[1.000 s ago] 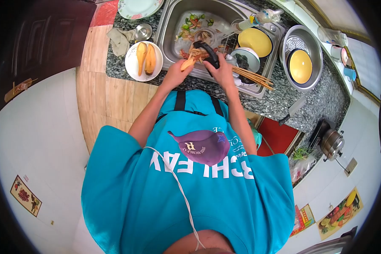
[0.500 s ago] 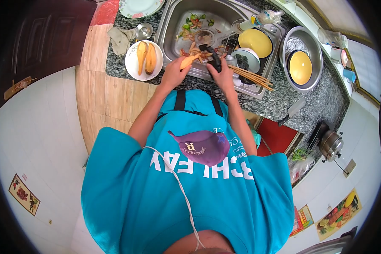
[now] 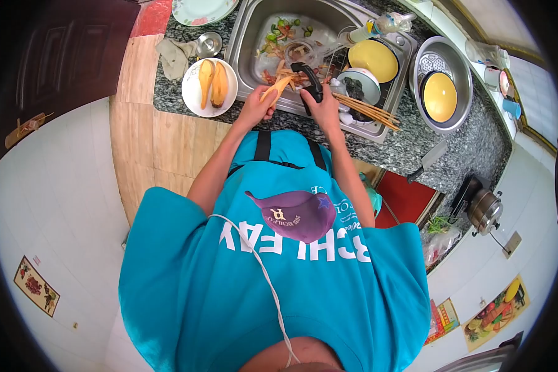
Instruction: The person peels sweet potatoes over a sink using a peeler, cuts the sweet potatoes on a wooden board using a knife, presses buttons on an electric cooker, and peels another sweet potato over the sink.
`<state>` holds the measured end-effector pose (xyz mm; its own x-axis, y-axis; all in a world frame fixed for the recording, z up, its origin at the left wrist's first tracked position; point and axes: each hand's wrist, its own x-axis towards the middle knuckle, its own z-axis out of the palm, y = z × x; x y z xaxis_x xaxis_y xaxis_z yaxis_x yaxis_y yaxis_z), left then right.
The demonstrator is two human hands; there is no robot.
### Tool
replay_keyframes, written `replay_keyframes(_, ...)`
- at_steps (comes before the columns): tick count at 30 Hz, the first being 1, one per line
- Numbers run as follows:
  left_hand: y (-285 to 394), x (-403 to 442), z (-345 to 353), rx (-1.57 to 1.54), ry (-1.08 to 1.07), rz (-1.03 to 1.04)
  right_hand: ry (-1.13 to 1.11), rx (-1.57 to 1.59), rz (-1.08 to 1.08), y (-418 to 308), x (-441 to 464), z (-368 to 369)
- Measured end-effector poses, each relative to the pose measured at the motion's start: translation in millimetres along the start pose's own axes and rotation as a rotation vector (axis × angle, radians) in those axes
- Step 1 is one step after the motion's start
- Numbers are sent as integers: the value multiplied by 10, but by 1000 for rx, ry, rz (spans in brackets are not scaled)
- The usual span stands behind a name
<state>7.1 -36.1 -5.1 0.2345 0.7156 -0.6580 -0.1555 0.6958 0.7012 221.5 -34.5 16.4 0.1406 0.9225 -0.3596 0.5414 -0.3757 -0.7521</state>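
Left hand [image 3: 255, 110]: closed on orange root vegetable [image 3: 276, 89], at sink's [image 3: 248, 46] near edge
Right hand [image 3: 326, 110]: around black peeler [image 3: 316, 88], apart from left
Root feel: likely light, stiff, slick where peeled; grip thick end

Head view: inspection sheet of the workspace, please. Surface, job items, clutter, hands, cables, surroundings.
Surface: speckled counter, steel sink set in.
Job's things: orange piece and black peeler in hand; two more orange pieces on a white plate.
Clutter: scraps in the sink; cloth, knife on the counter; yellow bowl in a metal basin.
Grippers: bare hands; left hand holds the orange piece, right hand the peeler.
Cables: white twisted cable down the teal shirt.
Surroundings: dark door, wall poster.
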Motion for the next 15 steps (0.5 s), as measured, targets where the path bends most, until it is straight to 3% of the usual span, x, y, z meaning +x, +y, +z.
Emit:
replay_keyframes(4, 56, 71, 57, -150, 34, -77, 51, -32, 33, -69, -23, 46)
replay_keyframes(7, 84, 114, 97, -41, 107, -49, 25, 123, -9, -194, -89, 20)
replay_keyframes(15, 164, 157, 146, 59, 70, -97, -101, 47, -156, -226, -174, 100)
